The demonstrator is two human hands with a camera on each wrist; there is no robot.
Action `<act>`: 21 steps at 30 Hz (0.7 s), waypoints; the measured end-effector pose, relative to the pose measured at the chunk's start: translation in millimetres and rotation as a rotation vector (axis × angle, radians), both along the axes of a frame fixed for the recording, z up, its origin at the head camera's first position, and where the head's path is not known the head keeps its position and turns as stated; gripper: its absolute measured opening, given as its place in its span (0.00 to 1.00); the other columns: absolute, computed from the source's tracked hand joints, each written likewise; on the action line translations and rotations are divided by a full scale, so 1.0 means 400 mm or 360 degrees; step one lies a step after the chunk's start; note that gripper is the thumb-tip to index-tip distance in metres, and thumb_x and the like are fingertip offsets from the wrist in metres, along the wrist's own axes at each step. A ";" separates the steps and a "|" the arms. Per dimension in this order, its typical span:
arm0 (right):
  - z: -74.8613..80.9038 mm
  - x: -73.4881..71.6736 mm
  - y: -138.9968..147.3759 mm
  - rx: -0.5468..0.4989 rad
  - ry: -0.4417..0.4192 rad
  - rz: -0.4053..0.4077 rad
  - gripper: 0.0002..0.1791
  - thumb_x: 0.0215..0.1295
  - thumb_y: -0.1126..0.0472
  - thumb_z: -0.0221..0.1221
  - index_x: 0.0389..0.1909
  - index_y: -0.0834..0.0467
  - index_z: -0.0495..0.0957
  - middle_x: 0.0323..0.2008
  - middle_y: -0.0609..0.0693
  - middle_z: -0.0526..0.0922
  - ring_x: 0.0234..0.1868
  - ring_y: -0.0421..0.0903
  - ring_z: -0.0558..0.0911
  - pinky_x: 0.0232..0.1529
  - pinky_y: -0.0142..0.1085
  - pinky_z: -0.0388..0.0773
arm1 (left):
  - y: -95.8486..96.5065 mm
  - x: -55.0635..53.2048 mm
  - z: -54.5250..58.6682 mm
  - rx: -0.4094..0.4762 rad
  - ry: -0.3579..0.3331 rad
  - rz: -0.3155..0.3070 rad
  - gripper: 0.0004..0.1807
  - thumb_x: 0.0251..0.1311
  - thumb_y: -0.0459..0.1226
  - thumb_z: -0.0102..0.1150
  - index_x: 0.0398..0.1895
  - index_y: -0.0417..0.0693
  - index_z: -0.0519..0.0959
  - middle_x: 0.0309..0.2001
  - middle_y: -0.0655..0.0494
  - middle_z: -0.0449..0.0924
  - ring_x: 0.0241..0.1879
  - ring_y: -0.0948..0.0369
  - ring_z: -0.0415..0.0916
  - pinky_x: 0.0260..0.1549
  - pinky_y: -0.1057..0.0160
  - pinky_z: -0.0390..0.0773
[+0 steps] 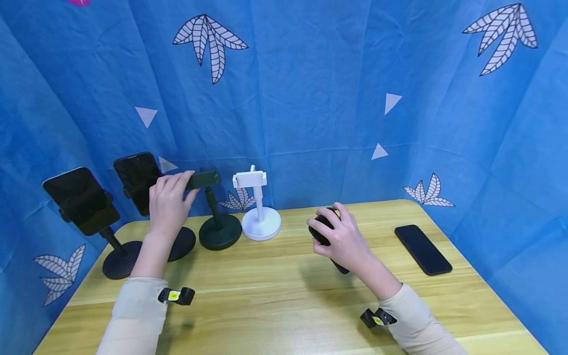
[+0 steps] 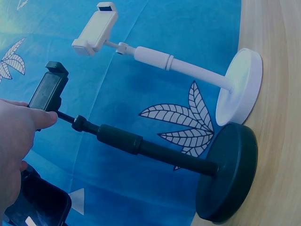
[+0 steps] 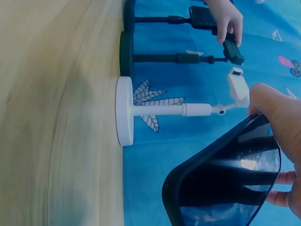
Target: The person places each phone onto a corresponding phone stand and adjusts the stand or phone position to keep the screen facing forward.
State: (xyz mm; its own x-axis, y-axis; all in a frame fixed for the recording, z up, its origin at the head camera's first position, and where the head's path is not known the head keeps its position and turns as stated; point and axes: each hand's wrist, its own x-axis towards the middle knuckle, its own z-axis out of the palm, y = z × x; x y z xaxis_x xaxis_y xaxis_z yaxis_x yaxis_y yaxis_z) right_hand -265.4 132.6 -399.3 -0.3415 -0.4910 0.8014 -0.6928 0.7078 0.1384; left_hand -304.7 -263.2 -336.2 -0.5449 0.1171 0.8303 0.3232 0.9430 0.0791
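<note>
My left hand (image 1: 168, 204) pinches one end of the clamp on a dark green phone stand (image 1: 218, 231), thumb along its near side. The stand is upright on its round base, its clamp (image 2: 49, 89) holding no phone. In my right hand (image 1: 343, 239) a black smartphone (image 3: 225, 174) is gripped by its edges, tilted above the table, its glossy face toward the right wrist camera. A white phone stand (image 1: 262, 224) with a bare clamp (image 2: 96, 29) stands just right of the green one, between the two hands.
At the left, two black stands hold phones: one phone (image 1: 82, 199) at the far left, another phone (image 1: 138, 177) partly behind my left hand. A black phone (image 1: 423, 249) lies flat on the wooden table (image 1: 248, 310) at right. A blue patterned curtain (image 1: 310, 98) hangs behind.
</note>
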 end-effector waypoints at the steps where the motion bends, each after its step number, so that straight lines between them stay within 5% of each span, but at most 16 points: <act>1: 0.000 0.001 -0.002 0.0005 0.0003 0.0004 0.20 0.43 0.59 0.67 0.43 0.49 0.82 0.47 0.56 0.80 0.50 0.64 0.74 0.37 0.59 0.78 | 0.000 0.000 -0.001 0.0000 -0.0001 0.0000 0.26 0.53 0.38 0.71 0.57 0.44 0.78 0.52 0.43 0.83 0.50 0.44 0.73 0.47 0.42 0.71; 21: 0.003 0.008 -0.050 0.0041 -0.0014 0.0089 0.20 0.45 0.58 0.68 0.43 0.49 0.82 0.47 0.54 0.80 0.51 0.63 0.74 0.41 0.57 0.79 | 0.000 0.001 0.001 0.0020 0.0006 -0.0018 0.26 0.53 0.37 0.71 0.57 0.44 0.78 0.51 0.42 0.83 0.50 0.44 0.73 0.48 0.41 0.71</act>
State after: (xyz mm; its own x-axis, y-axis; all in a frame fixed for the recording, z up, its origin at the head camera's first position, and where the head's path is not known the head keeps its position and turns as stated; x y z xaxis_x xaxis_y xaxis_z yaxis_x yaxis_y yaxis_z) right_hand -262.1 112.4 -398.0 -0.3202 -0.5299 0.7853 -0.7322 0.6644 0.1497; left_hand -304.3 -263.1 -335.8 -0.5405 0.1126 0.8338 0.3341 0.9382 0.0899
